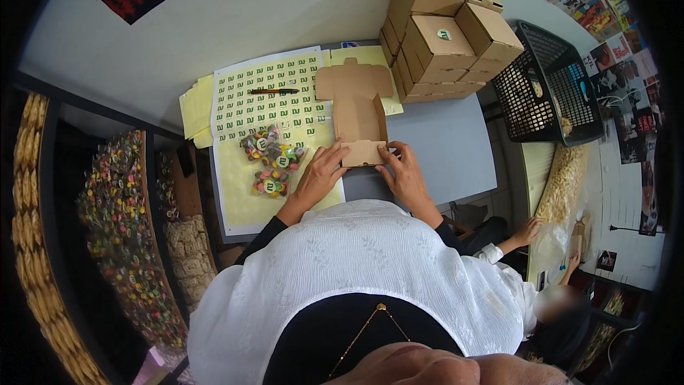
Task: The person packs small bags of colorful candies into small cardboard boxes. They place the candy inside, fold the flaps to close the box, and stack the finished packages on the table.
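Observation:
A partly folded cardboard box (355, 117) lies on the grey table, its lid flaps spread flat at the far end and its near wall upright. My left hand (323, 167) grips the near left corner of this wall. At the near right corner, my right hand (402, 171) pinches the wall between thumb and fingers. Several clear bags of colourful sweets (271, 183) with round stickers lie left of my left hand, on a sheet of printed stickers (240, 109). Across that sheet lies a dark pen (274, 91).
Closed cardboard boxes (441, 56) are stacked at the back right, beside a black plastic basket (542, 107). Yellow sheets (196, 109) stick out at the left. Shelves of bagged goods (117, 214) stand further left. Another person's hand (528, 232) touches a long bag (564, 182) at the right.

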The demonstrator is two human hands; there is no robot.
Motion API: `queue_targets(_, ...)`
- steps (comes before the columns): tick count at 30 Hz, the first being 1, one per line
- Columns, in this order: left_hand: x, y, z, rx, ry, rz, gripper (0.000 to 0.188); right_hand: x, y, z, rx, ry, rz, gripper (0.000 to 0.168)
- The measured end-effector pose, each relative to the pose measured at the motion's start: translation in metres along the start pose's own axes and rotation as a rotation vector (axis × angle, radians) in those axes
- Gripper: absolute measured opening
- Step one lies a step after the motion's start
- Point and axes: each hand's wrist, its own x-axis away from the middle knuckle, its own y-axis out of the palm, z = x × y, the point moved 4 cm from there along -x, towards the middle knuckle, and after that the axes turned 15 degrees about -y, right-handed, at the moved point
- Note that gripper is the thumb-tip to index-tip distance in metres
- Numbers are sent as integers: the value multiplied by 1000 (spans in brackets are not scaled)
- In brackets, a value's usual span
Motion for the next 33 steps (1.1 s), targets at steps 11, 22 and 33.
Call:
queue_targets(11, -5, 8, 10, -281, 117, 74, 15, -1, 16, 9, 203, -39, -35, 17)
queue_targets(22, 0, -46, 6, -290, -49, 208, 45, -1, -1, 15, -203, 141, 69, 25)
queue_targets(33, -7, -83, -33, -443, -175, 189, 26, -8, -13, 22, -143, 109, 183, 28)
